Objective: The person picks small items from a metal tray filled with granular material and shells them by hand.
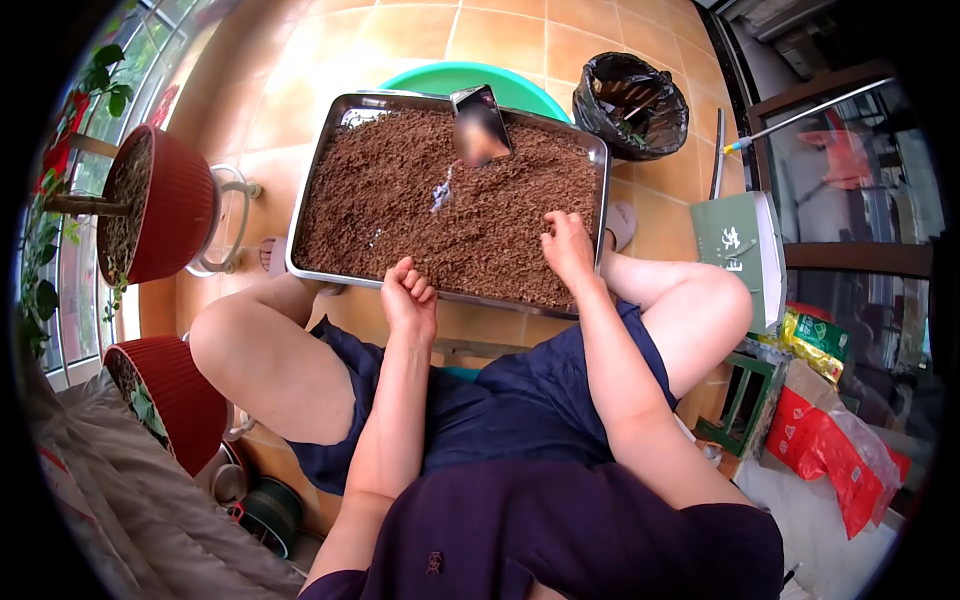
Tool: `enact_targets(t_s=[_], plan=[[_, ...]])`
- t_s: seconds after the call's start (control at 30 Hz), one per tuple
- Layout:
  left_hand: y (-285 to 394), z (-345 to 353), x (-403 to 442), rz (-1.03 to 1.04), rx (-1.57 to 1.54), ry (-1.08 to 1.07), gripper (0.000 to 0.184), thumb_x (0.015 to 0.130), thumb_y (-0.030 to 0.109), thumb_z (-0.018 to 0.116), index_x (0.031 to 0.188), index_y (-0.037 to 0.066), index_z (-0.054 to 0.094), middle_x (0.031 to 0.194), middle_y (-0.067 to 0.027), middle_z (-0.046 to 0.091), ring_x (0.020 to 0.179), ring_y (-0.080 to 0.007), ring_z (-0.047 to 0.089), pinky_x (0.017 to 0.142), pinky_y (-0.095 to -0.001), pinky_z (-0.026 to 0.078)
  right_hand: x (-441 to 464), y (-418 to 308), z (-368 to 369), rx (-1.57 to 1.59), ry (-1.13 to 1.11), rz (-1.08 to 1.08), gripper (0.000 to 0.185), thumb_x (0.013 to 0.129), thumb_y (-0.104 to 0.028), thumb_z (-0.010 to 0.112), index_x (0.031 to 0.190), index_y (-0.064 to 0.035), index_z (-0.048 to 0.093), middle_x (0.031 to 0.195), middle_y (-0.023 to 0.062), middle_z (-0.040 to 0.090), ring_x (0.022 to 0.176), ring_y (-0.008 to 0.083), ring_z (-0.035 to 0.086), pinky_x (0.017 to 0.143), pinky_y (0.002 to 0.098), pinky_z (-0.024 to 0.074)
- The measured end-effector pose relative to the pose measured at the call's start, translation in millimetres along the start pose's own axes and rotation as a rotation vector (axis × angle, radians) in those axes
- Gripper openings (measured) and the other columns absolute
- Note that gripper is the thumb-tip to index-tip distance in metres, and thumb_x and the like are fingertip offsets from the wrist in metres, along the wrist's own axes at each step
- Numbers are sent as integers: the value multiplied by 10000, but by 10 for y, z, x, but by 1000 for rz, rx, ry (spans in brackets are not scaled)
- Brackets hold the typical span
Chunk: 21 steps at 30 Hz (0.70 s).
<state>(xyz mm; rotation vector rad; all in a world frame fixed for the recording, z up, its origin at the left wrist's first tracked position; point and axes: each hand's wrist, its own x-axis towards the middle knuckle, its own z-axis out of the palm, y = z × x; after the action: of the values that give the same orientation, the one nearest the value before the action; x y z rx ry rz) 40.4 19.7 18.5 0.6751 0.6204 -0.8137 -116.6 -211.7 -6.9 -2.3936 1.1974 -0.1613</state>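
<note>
A metal tray (299,222) in front of me is filled with brown granular material (400,160), like crumbly soil or coco chips. My left hand (410,297) is over the tray's near edge with its fingers curled closed; whatever it may hold is hidden. Above the right part of the material is my right hand (568,245), its fingers bent and drawn together, and I cannot make out anything in them. A phone (482,125) leans upright at the tray's far side. Small whitish bits (441,190) lie on the material near the middle.
A green basin (470,75) shows behind the tray, with a black-bagged bin (630,105) to its right. Red planters (165,205) stand at the left. On the right are a grey-green paper bag (735,255) and a red plastic bag (815,450).
</note>
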Motion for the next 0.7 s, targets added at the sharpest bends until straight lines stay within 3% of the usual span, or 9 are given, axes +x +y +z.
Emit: enact_targets(t_s=[0.2, 0.33, 0.43, 0.57, 0.63, 0.7], plan=[[-12, -19, 13, 19, 107, 64, 124, 906, 126, 432, 1004, 75, 488, 584, 56, 301, 465, -71, 270, 404, -229, 234, -122, -696, 109, 111, -33, -278, 119, 842, -165, 692, 923, -89, 651, 928, 112, 584, 881, 280, 628, 765, 399, 517], [-74, -13, -10, 6, 103, 99, 160, 892, 120, 451, 1018, 48, 519, 603, 59, 312, 471, -62, 266, 417, -227, 227, -66, -749, 345, -8, -30, -335, 90, 818, -156, 700, 845, -91, 645, 907, 112, 588, 905, 301, 610, 788, 422, 517], [-36, -38, -14, 0, 119, 111, 174, 892, 121, 452, 1031, 42, 520, 605, 59, 309, 474, -60, 270, 420, -227, 226, -50, -704, 383, 23, -65, -264, 89, 813, -165, 695, 822, -90, 648, 880, 111, 599, 886, 302, 618, 772, 429, 519], [-44, 15, -35, 10, 137, 114, 177, 884, 103, 448, 1052, 59, 482, 598, 59, 281, 482, -63, 265, 426, -222, 242, 87, -438, 420, 340, -91, 42, 138, 865, -213, 628, 834, -80, 647, 853, 101, 666, 780, 269, 656, 707, 379, 524], [-83, 45, -29, -8, 145, 98, 169, 903, 116, 451, 1058, 58, 483, 602, 57, 286, 487, -62, 269, 432, -222, 248, 135, -327, 232, 661, -260, 238, 147, 873, -209, 625, 883, -62, 623, 784, 34, 646, 734, 125, 636, 640, 287, 512], [-104, 47, -6, -27, 156, 79, 163, 913, 125, 451, 1059, 60, 484, 603, 57, 287, 488, -61, 273, 432, -222, 250, 108, -295, 29, 982, -305, 302, 134, 883, -192, 612, 925, -64, 609, 766, 3, 618, 697, 88, 614, 610, 229, 490]])
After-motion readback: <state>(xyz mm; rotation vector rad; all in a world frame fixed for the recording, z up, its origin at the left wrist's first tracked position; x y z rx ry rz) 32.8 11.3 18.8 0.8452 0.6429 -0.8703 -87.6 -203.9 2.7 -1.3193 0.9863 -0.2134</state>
